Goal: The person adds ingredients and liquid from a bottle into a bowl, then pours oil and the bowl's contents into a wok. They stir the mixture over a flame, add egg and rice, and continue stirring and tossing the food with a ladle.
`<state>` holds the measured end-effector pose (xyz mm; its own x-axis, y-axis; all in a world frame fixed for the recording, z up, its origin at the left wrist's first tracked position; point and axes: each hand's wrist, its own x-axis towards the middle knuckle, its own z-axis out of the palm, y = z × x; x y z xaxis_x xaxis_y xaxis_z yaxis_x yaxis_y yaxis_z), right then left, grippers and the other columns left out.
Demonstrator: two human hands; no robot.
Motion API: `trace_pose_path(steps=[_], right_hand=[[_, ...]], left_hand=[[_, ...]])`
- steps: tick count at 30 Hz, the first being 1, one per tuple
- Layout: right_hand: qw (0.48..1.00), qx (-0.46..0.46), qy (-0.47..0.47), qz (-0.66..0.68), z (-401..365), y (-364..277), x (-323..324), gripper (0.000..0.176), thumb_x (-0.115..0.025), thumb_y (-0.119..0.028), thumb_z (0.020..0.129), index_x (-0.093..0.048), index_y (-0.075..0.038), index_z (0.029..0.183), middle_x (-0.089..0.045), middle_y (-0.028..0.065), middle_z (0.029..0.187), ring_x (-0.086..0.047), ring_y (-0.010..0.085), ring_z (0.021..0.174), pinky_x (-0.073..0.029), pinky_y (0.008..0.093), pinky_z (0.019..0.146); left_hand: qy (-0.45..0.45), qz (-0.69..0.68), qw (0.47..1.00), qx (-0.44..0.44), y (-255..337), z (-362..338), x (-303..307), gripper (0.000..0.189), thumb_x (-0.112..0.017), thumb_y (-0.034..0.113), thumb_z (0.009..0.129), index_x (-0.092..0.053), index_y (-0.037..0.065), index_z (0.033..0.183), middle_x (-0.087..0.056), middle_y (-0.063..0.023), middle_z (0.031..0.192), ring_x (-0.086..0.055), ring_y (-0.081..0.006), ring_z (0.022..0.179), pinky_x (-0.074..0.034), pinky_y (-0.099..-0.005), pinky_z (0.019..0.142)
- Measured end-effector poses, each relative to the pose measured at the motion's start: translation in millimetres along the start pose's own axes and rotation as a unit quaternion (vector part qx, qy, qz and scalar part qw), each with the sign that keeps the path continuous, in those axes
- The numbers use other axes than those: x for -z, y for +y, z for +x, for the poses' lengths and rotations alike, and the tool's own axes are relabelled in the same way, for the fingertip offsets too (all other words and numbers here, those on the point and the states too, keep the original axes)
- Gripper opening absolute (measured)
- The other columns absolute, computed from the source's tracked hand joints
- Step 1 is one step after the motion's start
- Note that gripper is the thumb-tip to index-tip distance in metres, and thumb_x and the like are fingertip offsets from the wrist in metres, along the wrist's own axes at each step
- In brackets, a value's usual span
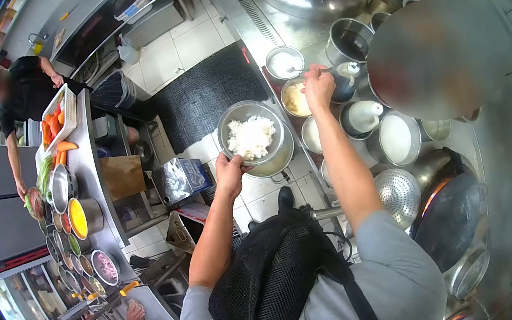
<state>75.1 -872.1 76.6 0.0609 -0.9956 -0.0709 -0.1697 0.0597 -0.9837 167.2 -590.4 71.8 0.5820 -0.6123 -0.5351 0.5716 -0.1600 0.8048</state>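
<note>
Steel bowl [247,104] of white rice [251,136] is gripped at its lower rim by the left hand [229,170], centre frame. Just right and above, a spoon [305,70] is pinched in the closed right hand [319,85], over seasoning pots [295,99] on the desk [500,125].

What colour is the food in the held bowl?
White: the rice in the metal bowl, head view.

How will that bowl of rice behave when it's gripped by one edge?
Probably stiff: the bowl looks like steel. It may tip away from the left hand, which holds only the near rim. The rice sits mounded, so it likely won't slosh.
</note>
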Motion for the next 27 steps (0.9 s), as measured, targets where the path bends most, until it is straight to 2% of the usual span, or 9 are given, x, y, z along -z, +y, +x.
trace_pose_path(steps=[2, 4, 6, 10, 12, 13, 15, 18, 27], right_hand=[[0.998, 0.043, 0.026, -0.036, 16, 30, -14, 0.032, -0.048, -0.021, 0.097, -0.064, 0.006, 0.102, -0.066, 0.0138, 0.073, -0.063, 0.0177, 0.055, -0.053, 0.0302, 0.047], [0.992, 0.087, 0.054, -0.072, 14, 28, -21, 0.031, -0.048, -0.02, 0.097, -0.064, 0.006, 0.102, -0.066, 0.0143, 0.072, -0.064, 0.0189, 0.054, -0.053, 0.0317, 0.048], [0.998, 0.025, 0.044, -0.046, 11, 28, -26, 0.027, -0.052, -0.017, 0.093, -0.066, 0.005, 0.096, -0.069, 0.0246, 0.083, -0.069, 0.0358, 0.08, -0.051, 0.0431, 0.077], [0.996, 0.034, 0.055, -0.055, 14, 46, -41, 0.027, -0.052, -0.017, 0.092, -0.067, 0.005, 0.096, -0.069, 0.0243, 0.083, -0.069, 0.0356, 0.081, -0.051, 0.0428, 0.077], [0.993, 0.079, 0.043, -0.075, 23, 71, -44, 0.033, -0.05, -0.022, 0.098, -0.064, 0.006, 0.108, -0.069, 0.0163, 0.08, -0.066, 0.0195, 0.058, -0.054, 0.0331, 0.049], [0.993, 0.08, 0.044, -0.075, 14, 53, -41, 0.033, -0.05, -0.022, 0.098, -0.064, 0.006, 0.108, -0.069, 0.0163, 0.08, -0.066, 0.0195, 0.058, -0.054, 0.0331, 0.049], [0.992, -0.04, 0.016, 0.115, -8, 18, -29, 0.035, -0.05, -0.022, 0.098, -0.061, 0.007, 0.113, -0.069, 0.0182, 0.089, -0.065, 0.0181, 0.063, -0.055, 0.0298, 0.048], [0.992, -0.021, 0.025, 0.126, -21, 9, -14, 0.033, -0.048, -0.023, 0.101, -0.058, 0.005, 0.116, -0.067, 0.0166, 0.091, -0.062, 0.0143, 0.064, -0.053, 0.026, 0.044], [0.98, -0.031, 0.052, 0.192, -36, 8, 13, 0.034, -0.049, -0.022, 0.1, -0.057, 0.006, 0.117, -0.066, 0.0163, 0.09, -0.061, 0.0144, 0.064, -0.055, 0.0274, 0.045]], left_hand=[[0.007, -0.004, 1.0, -0.004, -1, -1, 6, 0.032, -0.046, -0.003, 0.087, -0.052, -0.003, 0.119, -0.065, -0.0128, 0.104, -0.068, -0.0186, 0.085, -0.06, -0.0312, 0.072], [0.013, -0.01, 1.0, -0.009, -2, 1, 11, 0.032, -0.045, -0.003, 0.088, -0.052, -0.003, 0.119, -0.066, -0.013, 0.104, -0.068, -0.0189, 0.086, -0.06, -0.0311, 0.073], [0.017, -0.013, 1.0, -0.016, -4, 2, 14, 0.032, -0.044, -0.003, 0.088, -0.052, -0.002, 0.119, -0.066, -0.0135, 0.107, -0.068, -0.0197, 0.089, -0.06, -0.0317, 0.074], [0.017, -0.004, 1.0, -0.011, -4, 4, 18, 0.033, -0.044, -0.003, 0.088, -0.052, -0.002, 0.12, -0.066, -0.0138, 0.11, -0.068, -0.0198, 0.091, -0.06, -0.0319, 0.074], [0.013, -0.008, 1.0, -0.012, -4, 4, 17, 0.033, -0.045, -0.003, 0.088, -0.052, -0.002, 0.12, -0.066, -0.0132, 0.11, -0.068, -0.0196, 0.091, -0.06, -0.032, 0.075], [0.011, -0.007, 1.0, -0.013, -2, 2, 16, 0.033, -0.045, -0.003, 0.088, -0.052, -0.002, 0.12, -0.066, -0.0132, 0.11, -0.068, -0.0196, 0.091, -0.06, -0.032, 0.075], [0.012, -0.007, 1.0, -0.008, 3, 0, 12, 0.033, -0.046, -0.003, 0.089, -0.051, -0.002, 0.121, -0.066, -0.013, 0.11, -0.068, -0.0196, 0.091, -0.06, -0.0321, 0.075], [0.014, -0.013, 1.0, -0.01, 2, 1, 13, 0.033, -0.046, -0.002, 0.088, -0.05, -0.002, 0.122, -0.066, -0.013, 0.109, -0.068, -0.0197, 0.091, -0.059, -0.0324, 0.076], [0.0, -0.011, 1.0, -0.021, 2, 7, 13, 0.032, -0.047, -0.002, 0.088, -0.051, -0.001, 0.12, -0.066, -0.0125, 0.109, -0.068, -0.0191, 0.088, -0.059, -0.0325, 0.074]])
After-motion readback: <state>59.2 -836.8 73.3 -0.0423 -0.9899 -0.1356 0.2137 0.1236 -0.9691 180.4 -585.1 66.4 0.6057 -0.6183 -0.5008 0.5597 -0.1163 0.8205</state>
